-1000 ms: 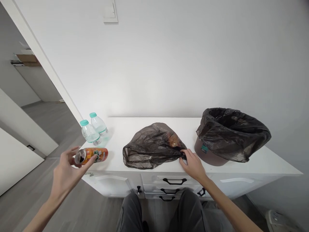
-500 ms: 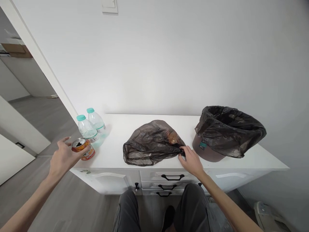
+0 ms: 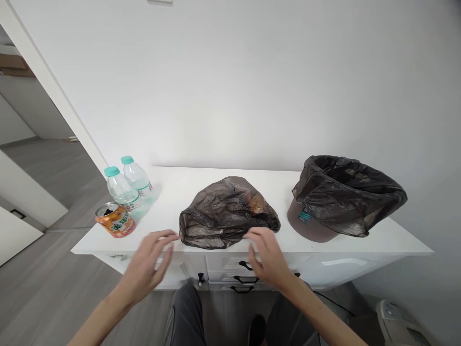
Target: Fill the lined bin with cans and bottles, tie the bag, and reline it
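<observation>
A dark, see-through plastic garbage bag (image 3: 223,211) lies on its side on the white cabinet top, with something orange-brown showing through its right part. My left hand (image 3: 153,257), a little blurred, is at the bag's left end, fingers apart and empty. At the bag's front right edge is my right hand (image 3: 264,252), thumb and fingers spread; its fingertips are at the plastic, and I cannot make out whether they touch it. An opened orange drink can (image 3: 115,222) stands at the left, before two clear bottles (image 3: 120,187) with turquoise caps.
On the right stands a brown trash bin (image 3: 306,226) lined with a black bag (image 3: 349,192) folded over its rim. The cabinet top (image 3: 169,192) meets a white wall behind. Black drawer handles (image 3: 247,279) are on the front. A doorway opens at the left.
My left hand has let go of the can and moved right to the bag's left end. My right hand has released the bag's right end and shifted left along its front.
</observation>
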The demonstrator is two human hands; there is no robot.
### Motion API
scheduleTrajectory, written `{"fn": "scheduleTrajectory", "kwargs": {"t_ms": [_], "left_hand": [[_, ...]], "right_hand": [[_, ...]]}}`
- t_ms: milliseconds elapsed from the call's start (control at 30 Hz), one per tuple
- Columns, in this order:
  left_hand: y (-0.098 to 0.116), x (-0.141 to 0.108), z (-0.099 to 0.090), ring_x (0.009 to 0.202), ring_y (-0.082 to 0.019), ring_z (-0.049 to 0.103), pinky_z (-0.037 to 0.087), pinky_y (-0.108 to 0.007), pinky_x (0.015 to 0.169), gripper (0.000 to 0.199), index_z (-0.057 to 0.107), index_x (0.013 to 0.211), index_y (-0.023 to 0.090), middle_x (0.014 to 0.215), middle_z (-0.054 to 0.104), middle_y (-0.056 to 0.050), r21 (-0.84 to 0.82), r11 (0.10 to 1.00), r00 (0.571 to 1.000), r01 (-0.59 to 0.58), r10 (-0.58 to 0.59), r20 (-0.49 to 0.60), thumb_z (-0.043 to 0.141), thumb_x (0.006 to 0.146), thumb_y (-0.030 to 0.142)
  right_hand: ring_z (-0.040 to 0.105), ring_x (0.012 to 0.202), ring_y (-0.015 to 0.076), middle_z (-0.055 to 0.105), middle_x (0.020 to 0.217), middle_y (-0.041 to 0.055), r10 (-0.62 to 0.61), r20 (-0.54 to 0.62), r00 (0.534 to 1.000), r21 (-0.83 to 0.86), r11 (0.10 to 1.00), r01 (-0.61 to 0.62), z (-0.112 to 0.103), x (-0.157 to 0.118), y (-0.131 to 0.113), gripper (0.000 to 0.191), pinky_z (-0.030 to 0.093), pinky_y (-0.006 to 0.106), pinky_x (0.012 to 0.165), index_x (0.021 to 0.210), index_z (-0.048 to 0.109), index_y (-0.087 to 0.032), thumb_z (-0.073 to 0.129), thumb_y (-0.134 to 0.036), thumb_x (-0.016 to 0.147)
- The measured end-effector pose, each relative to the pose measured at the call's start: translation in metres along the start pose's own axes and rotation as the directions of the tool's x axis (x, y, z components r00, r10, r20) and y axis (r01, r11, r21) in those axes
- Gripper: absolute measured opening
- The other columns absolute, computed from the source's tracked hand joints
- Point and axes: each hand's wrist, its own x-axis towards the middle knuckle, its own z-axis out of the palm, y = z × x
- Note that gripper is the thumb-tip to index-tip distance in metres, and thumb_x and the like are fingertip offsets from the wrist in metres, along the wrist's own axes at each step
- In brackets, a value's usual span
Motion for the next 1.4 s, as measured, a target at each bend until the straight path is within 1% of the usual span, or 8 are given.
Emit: {"fn": "scheduleTrajectory", "kwargs": {"t_ms": [100,167,333,467,700,967,1200,1400], "left_hand": [[0.013,0.008,0.036,0.131,-0.031,0.061,0.051,-0.053,0.114,0.044,0.063,0.136,0.03,0.132,0.069,-0.012,-0.107,0.967,0.926,-0.233,0.254,0.28,0.038,0.104,0.046],[0.014,0.017,0.058,0.143,-0.029,0.054,0.045,-0.053,0.12,0.049,0.053,0.15,0.026,0.148,0.062,-0.012,-0.103,0.954,0.88,-0.281,0.299,0.37,0.032,0.107,0.04],[-0.011,0.035,0.1,0.133,-0.036,0.061,0.053,-0.055,0.107,0.055,0.041,0.158,0.017,0.145,0.059,-0.021,0.074,0.985,0.886,-0.155,0.106,0.452,0.029,0.109,0.039],[-0.032,0.035,0.119,0.127,-0.039,0.063,0.056,-0.056,0.1,0.06,0.036,0.159,0.014,0.135,0.058,-0.024,0.111,0.991,0.945,-0.07,0.031,0.325,0.038,0.105,0.041],[-0.032,0.032,0.124,0.133,-0.04,0.058,0.05,-0.058,0.108,0.06,0.036,0.155,0.015,0.14,0.055,-0.024,0.07,0.997,0.979,-0.014,0.0,0.204,0.048,0.101,0.038],[-0.03,0.03,0.123,0.129,-0.038,0.062,0.052,-0.055,0.104,0.054,0.04,0.15,0.016,0.136,0.06,-0.023,0.078,0.997,0.973,-0.014,-0.005,0.229,0.048,0.102,0.039],[-0.034,0.03,0.125,0.14,-0.039,0.054,0.05,-0.056,0.109,0.059,0.037,0.153,0.014,0.146,0.056,-0.025,0.052,0.998,0.975,-0.021,0.009,0.223,0.049,0.102,0.04],[-0.027,0.025,0.115,0.155,-0.032,0.039,0.04,-0.054,0.124,0.055,0.033,0.161,0.024,0.165,0.042,-0.017,0.004,0.958,0.949,-0.286,0.282,0.141,0.043,0.108,0.032]], "right_hand": [[0.056,0.133,0.0307,0.061,0.141,0.0152,-0.227,0.21,0.951,0.131,0.97,0.203,0.023,0.024,-0.033,0.054,0.049,0.057,0.114,0.151,0.049,-0.023,0.043,-0.017,0.098],[0.054,0.138,0.0273,0.058,0.149,0.0157,-0.267,0.284,0.921,0.153,0.961,0.231,0.036,0.044,-0.047,0.057,0.047,0.051,0.118,0.154,0.047,-0.018,0.04,-0.015,0.098],[0.043,0.15,0.0359,0.053,0.156,0.0208,0.001,0.28,0.96,-0.1,0.995,0.028,0.055,0.082,-0.044,0.055,0.031,0.065,0.124,0.155,0.046,-0.014,0.034,-0.023,0.102],[0.038,0.15,0.0441,0.052,0.153,0.027,0.176,0.148,0.973,-0.268,0.954,-0.132,0.05,0.104,-0.021,0.054,0.017,0.074,0.123,0.152,0.047,-0.009,0.041,-0.034,0.104],[0.037,0.145,0.0509,0.054,0.145,0.0348,0.141,-0.099,0.985,-0.334,0.928,-0.166,0.017,0.118,0.029,0.055,0.012,0.079,0.12,0.135,0.057,-0.002,0.049,-0.043,0.099],[0.036,0.144,0.0537,0.06,0.137,0.034,0.149,-0.112,0.982,-0.443,0.877,-0.184,0.013,0.102,0.065,0.063,0.01,0.078,0.12,0.11,0.075,-0.005,0.059,-0.063,0.09],[0.039,0.141,0.0503,0.059,0.132,0.0314,0.128,-0.072,0.989,-0.464,0.874,-0.147,0.002,0.101,0.037,0.055,0.015,0.073,0.124,0.109,0.076,-0.005,0.066,-0.055,0.088],[0.044,0.137,0.0453,0.055,0.129,0.0214,0.024,0.021,0.999,-0.318,0.948,-0.016,-0.022,0.091,-0.005,0.056,0.016,0.072,0.126,0.119,0.073,-0.012,0.068,-0.058,0.088]]}}
